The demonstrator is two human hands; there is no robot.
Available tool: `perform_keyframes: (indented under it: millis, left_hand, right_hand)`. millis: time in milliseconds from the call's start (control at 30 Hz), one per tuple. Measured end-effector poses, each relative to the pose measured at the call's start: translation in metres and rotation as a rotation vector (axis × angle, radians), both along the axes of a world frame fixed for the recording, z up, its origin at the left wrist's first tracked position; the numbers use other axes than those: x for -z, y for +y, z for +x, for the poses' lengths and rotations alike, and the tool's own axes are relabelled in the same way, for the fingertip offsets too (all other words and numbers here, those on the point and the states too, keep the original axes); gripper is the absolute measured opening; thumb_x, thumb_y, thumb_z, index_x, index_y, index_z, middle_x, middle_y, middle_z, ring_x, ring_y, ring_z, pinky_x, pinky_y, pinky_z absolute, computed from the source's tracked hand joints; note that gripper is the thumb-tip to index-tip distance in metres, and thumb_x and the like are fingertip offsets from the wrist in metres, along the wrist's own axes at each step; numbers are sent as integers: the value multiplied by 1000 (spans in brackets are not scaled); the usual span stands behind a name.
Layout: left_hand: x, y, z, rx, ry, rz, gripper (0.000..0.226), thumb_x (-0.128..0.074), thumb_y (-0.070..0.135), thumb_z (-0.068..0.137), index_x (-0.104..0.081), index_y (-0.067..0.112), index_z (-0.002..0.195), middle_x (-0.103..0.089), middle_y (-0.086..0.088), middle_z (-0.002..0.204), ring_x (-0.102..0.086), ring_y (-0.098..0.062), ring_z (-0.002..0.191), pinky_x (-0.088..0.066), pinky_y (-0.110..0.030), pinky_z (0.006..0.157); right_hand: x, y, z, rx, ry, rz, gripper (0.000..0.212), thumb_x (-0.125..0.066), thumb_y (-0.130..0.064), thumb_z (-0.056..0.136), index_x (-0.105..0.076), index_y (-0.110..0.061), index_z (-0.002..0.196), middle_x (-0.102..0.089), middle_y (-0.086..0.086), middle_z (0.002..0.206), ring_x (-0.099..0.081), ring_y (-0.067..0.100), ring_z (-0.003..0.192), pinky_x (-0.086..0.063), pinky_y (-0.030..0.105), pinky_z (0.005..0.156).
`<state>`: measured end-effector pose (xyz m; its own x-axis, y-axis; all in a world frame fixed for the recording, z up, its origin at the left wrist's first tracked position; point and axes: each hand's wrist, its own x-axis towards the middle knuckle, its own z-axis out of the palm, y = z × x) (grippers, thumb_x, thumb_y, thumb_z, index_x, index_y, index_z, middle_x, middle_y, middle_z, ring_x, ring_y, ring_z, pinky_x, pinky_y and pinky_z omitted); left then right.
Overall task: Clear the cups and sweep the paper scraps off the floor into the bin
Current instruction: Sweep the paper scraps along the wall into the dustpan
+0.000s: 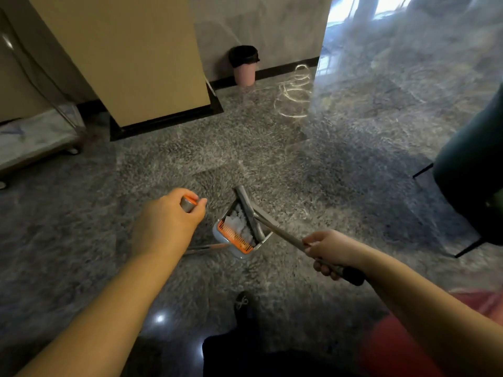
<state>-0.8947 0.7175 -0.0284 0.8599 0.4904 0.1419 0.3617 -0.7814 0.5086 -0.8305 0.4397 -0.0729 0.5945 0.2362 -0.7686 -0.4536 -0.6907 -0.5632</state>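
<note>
Both hands gripped long-handled tools over the grey floor.

The left hand (170, 213) curled round the dustpan handle's (188, 203) end; the right hand (330, 250) clamped the one broom handle (283, 235), which ran from lower right up-left into the single dustpan (239, 232), holding white paper scraps (239, 224). One pink bin (244, 66) stood well apart by the wall.

A polished grey speckled stone floor (340, 164) fills the view, with a bright ceiling-light reflection (160, 318) on its dark near part. A tan pillar (130, 58) with a black base stands at upper left. Behind the pillar runs a pale marble wall (272, 25) with a black skirting board. Right of that wall, daylight comes through a window (353, 9). A dark green chair (473, 170) on thin black legs stands far right of the pillar, and a metal-framed cart (35, 134) on castors to its left.
</note>
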Motion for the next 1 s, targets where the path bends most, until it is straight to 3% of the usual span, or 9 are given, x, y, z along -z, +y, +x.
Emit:
perform_keyframes:
  millis: [200,333,400,467,667,734,834,1000]
  left_hand:
    - [3,23,141,61,28,33,20,-65,46,88,-70,26,91,-70,-3,82,-51,-20,67,-35,-31,56]
    - [1,41,233,104,39,9,20,-66,46,87,-70,26,90,-69,-2,80,-56,-22,68,-44,-32,58]
    - [-2,46,278,137,50,-13,20,-66,45,87,-69,26,89,-68,-2,79,-58,-25,70,-49,-35,60]
    - [-4,49,319,163,45,-14,18,-66,45,88,-68,26,89,-67,0,78,-55,-22,68,-44,-31,58]
    - [1,51,445,191,41,-20,17,-65,46,88,-65,29,87,-58,7,69,-47,-11,58,-31,-24,47]
    - [5,47,490,180,44,-6,18,-65,46,88,-66,28,89,-60,5,72,-49,-16,62,-32,-26,49]
    - [9,39,560,166,38,-3,20,-66,45,89,-69,26,93,-60,3,73,-52,-20,65,-36,-29,54]
    - [5,32,662,152,38,-3,20,-66,43,89,-69,24,92,-64,-1,73,-55,-22,62,-36,-28,50]
  right_hand:
    - [1,22,127,51,32,-29,24,-44,-10,96,-56,-10,116,-51,10,67,-45,15,47,-33,22,44]
    - [-6,37,204,110,42,-49,11,-47,-11,96,-55,-18,93,-55,12,72,-48,16,49,-36,25,46]
    - [-8,41,242,132,42,-40,18,-47,-12,96,-54,-24,85,-56,11,72,-48,16,50,-37,26,46]
    - [-9,43,278,150,35,-34,20,-47,-12,96,-54,-27,84,-55,12,72,-48,16,50,-37,25,46]
    - [0,42,399,203,10,-7,15,-45,-9,96,-57,-19,96,-52,12,68,-45,16,46,-34,22,42]
    - [5,40,447,198,14,-19,17,-45,-9,96,-58,-20,93,-52,11,67,-46,17,46,-35,22,41]
    - [9,35,523,174,7,-22,18,-46,-9,96,-61,-12,105,-53,13,70,-47,17,47,-37,23,42]
    - [0,31,635,96,1,-41,29,-46,-5,95,-56,-1,122,-53,14,70,-49,18,47,-39,25,43]
